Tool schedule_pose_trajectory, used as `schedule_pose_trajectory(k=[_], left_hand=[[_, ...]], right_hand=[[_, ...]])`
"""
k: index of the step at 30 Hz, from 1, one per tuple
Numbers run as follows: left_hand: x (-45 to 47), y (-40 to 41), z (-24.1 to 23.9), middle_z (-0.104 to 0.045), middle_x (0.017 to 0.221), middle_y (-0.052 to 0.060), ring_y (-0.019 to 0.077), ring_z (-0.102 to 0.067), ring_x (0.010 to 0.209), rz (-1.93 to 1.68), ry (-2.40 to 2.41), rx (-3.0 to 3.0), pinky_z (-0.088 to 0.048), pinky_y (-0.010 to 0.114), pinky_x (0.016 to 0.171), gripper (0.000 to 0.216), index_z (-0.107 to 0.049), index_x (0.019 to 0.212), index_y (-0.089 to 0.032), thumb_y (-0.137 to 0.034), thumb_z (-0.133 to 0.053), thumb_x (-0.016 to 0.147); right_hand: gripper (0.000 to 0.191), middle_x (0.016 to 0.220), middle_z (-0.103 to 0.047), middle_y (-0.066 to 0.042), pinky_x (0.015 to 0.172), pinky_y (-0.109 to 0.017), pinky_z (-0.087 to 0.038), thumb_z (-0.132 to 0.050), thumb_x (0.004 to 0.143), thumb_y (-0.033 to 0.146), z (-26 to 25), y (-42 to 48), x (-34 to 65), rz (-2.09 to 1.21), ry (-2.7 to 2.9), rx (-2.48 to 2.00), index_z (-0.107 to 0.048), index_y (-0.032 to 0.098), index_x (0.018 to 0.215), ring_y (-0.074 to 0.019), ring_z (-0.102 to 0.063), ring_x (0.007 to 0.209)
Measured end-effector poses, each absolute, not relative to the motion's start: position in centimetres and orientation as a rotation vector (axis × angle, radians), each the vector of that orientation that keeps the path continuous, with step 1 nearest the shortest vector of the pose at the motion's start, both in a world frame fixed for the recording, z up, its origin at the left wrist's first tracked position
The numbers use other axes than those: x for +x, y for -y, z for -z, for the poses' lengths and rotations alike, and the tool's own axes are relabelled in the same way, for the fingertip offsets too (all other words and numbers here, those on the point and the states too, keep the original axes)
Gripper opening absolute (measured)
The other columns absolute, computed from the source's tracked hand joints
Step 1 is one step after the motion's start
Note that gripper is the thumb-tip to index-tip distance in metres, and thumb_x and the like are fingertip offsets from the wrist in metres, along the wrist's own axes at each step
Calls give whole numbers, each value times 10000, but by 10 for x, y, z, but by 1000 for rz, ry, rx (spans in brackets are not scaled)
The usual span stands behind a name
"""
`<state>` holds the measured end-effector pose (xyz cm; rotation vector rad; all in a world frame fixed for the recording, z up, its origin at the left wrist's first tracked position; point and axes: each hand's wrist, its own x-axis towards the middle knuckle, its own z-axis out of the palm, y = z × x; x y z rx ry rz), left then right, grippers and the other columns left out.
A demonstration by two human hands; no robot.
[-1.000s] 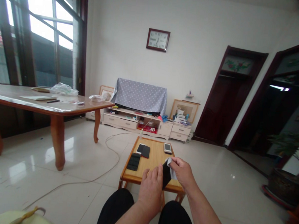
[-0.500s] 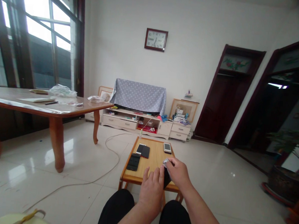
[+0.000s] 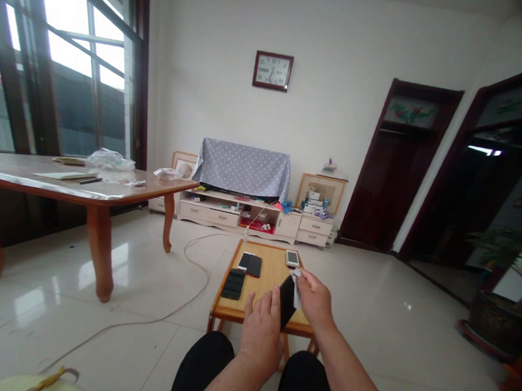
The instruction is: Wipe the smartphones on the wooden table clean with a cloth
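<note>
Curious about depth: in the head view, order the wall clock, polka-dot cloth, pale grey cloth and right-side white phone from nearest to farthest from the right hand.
1. Pale grey cloth: held in the right hand.
2. White phone: far right corner of the low table.
3. Polka-dot cloth: ahead and left, across the room.
4. Wall clock: high on the far wall.
</note>
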<state>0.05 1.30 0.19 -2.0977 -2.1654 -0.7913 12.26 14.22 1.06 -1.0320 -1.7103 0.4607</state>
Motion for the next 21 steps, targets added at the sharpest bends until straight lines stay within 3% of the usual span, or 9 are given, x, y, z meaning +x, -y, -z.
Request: schedule_pose_trajectory(k=[2,5,11,15,18,21], left_hand=[[-1,-13,-2,-444,1490,142,282,-376,1390,834,2204,-2065,0,484,1245,968,-193,1554,-127,-260,-578,677],[0,-15,-1,-436,1502,135,275,-360,1400,875,2217,-2060,2,483,1243,954,-232,1539,-131,-255,-575,658],[3,-16,3,-462,1479,134,269,-363,1396,953,2201,-2074,23,479,1241,983,-217,1542,-122,-252,-571,635],[0,-16,2,-461,1486,127,264,-364,1400,968,2236,-2036,2,470,1242,975,-239,1537,-137,-262,-576,630],[-1,-16,1,-451,1495,125,263,-361,1402,964,2238,-2027,-4,458,1242,971,-241,1536,-131,-261,-565,630],[0,-17,3,-476,1465,133,264,-369,1396,946,2233,-2048,-7,448,1242,985,-214,1544,-115,-255,-553,630]], right_hand=[[427,1305,-658,-90,1084,-436,-401,-524,907,490,0,-141,122,-375,1720,-999,-716,234,1189,-271,-567,1239],[534,1449,-544,-100,1134,-471,-357,-583,882,495,12,-136,116,-332,1789,-959,-614,237,1349,-280,-484,1338],[451,1376,-612,-97,1149,-517,-344,-435,979,466,2,-143,117,-299,1798,-929,-651,239,1303,-267,-491,1343],[414,1447,-551,-54,1163,-548,-319,-459,969,431,3,-128,117,-222,1892,-859,-648,289,1309,-279,-400,1416],[382,1379,-613,-58,1100,-480,-416,-493,947,445,5,-120,115,-338,1853,-838,-697,288,1230,-274,-525,1312],[376,1064,-752,-70,869,-367,-539,-504,925,507,-4,-129,119,-576,1664,-945,-737,247,1066,-244,-695,972]])
